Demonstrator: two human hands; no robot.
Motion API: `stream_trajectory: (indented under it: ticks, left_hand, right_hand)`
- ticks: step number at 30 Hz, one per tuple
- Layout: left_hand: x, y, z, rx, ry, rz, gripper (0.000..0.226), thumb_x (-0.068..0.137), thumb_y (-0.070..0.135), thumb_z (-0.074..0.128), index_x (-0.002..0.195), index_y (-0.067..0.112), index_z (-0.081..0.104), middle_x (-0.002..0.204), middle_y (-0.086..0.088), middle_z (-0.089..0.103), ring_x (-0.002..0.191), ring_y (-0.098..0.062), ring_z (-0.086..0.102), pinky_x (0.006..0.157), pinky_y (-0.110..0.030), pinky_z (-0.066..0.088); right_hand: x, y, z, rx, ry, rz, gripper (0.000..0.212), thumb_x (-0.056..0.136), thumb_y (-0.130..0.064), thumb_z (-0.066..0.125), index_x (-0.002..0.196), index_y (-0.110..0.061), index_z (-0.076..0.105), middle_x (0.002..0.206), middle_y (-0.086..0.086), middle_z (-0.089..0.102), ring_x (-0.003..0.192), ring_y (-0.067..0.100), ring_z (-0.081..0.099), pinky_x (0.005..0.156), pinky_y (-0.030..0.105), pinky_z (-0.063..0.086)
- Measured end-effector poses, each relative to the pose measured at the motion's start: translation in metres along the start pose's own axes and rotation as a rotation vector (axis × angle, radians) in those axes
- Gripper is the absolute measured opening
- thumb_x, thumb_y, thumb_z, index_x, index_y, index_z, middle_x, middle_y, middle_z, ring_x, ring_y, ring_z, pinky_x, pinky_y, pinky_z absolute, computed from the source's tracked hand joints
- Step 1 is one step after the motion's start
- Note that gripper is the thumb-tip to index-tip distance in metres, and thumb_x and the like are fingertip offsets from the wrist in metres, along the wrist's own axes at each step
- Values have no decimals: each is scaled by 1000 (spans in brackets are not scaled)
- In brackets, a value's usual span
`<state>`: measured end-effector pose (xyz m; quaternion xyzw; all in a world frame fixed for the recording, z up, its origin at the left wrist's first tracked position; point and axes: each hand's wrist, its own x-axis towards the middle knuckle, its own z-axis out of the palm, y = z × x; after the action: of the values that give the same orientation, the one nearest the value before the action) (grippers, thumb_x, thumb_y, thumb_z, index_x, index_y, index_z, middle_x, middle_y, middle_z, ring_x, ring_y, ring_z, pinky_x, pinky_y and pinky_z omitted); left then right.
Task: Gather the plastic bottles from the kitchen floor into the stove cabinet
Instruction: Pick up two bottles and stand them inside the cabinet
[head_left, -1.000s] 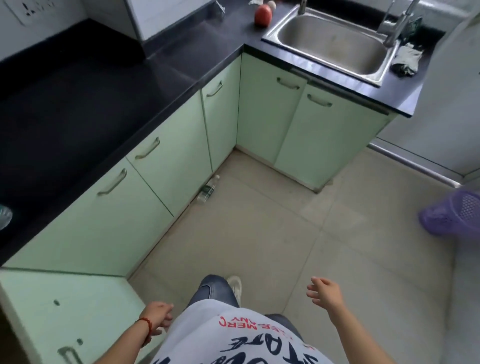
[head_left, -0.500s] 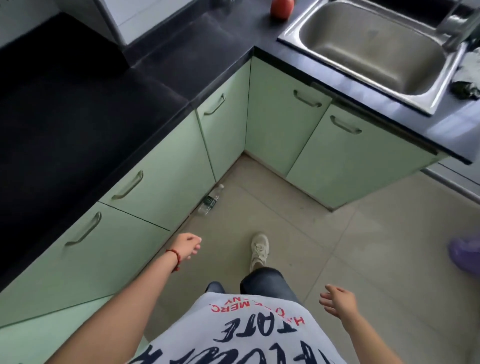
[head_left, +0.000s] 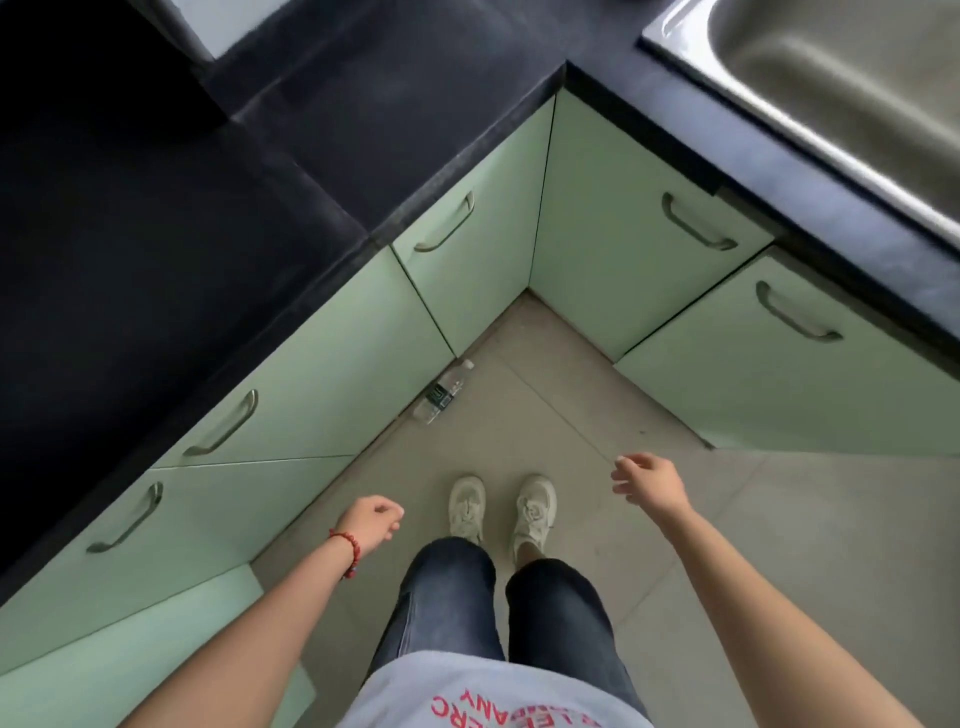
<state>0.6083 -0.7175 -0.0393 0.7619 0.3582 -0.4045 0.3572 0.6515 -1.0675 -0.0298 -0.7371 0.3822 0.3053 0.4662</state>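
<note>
Plastic bottle lies on its side on the floor, hard against the foot of the green cabinet run, ahead of the person's shoes and slightly to their left. Long axis runs along the cabinet base, cap end pointing toward the inner corner where the two runs meet. Left hand is loosely curled and holds nothing; right hand is slack with fingers parted, also holding nothing. Left looks like the nearer one, same side as the bottle and close to the cabinet fronts. Cabinet face blocks the far side, so the grip likely has to come from above or from the open floor side. Clear tile between shoes and bottle. An open green door sits at lower left by the left forearm, probably the target cabinet; its interior isn't visible
</note>
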Motion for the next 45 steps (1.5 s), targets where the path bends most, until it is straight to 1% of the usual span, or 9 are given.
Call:
stream_trajectory:
  ticks: [3, 7, 13, 22, 26, 29, 32, 36, 45]
  left_hand:
    - [41, 12, 8, 13, -2, -21, 25, 85, 13, 54, 63, 23, 56, 64, 2, 60, 55, -12, 53, 49, -18, 35]
    - [112, 25, 29, 30, -7, -12, 24, 83, 14, 54, 62, 25, 58, 71, -2, 66, 60, -14, 58, 54, -21, 39]
    - [225, 34, 73, 148, 19, 80, 18, 85, 13, 53, 90, 6, 68, 102, -21, 70, 99, -33, 65, 78, -36, 50]
    - [386, 36, 132, 322, 11, 215, 22, 86, 11, 52, 100, 3, 67, 111, -24, 66, 106, -38, 60, 90, -39, 47]
    - [447, 29, 151, 422, 7, 292, 29, 88, 11, 50, 113, 2, 61, 122, -18, 62, 114, -29, 56, 92, -29, 41]
    - [491, 24, 164, 442, 118, 344, 44, 87, 11, 52, 130, 2, 47, 136, -20, 49, 126, -31, 46, 102, -32, 34]
    - [524, 15, 171, 464, 261, 380, 60, 85, 12, 54, 140, 1, 31, 146, -21, 35, 135, -33, 32, 113, -38, 24]
    - [555, 6, 181, 486, 353, 313, 71, 84, 18, 56, 144, 4, 20, 149, -21, 27, 138, -35, 25, 113, -45, 27]
    - [600, 25, 167, 507, 453, 159, 87, 77, 28, 67, 143, 6, 16, 148, -22, 26, 134, -39, 28, 106, -52, 29]
  right_hand:
    - [32, 3, 20, -46, -30, 5, 17, 88, -19, 51, 99, -12, 61, 82, 7, 64, 64, 18, 59, 65, 28, 43]
    - [88, 29, 52, -82, -43, 72, 14, 86, -17, 53, 93, -11, 64, 82, 8, 62, 58, 17, 57, 52, 23, 40]
    - [183, 81, 108, -180, -104, 116, 19, 86, -19, 51, 96, -15, 66, 103, 9, 68, 96, 30, 64, 85, 32, 46]
    - [309, 141, 191, -291, -136, 101, 23, 87, -21, 49, 103, -16, 66, 108, 12, 69, 96, 29, 66, 86, 34, 51]
    - [362, 156, 228, -237, -91, 16, 24, 89, -17, 46, 105, -18, 64, 104, 13, 70, 88, 27, 66, 84, 38, 54]
    - [399, 166, 253, -248, -85, -57, 27, 90, -22, 47, 113, -21, 60, 106, 9, 70, 80, 18, 62, 73, 25, 47]
    - [425, 177, 271, -301, -102, -96, 29, 90, -25, 48, 118, -22, 58, 108, 8, 69, 81, 15, 57, 74, 21, 40]
    - [447, 195, 277, -371, -134, -91, 30, 91, -23, 46, 120, -23, 56, 112, 9, 67, 89, 18, 60, 80, 28, 48]
    - [465, 209, 273, -335, 30, -59, 34, 90, -12, 42, 122, -21, 51, 105, 13, 68, 88, 28, 66, 83, 43, 54]
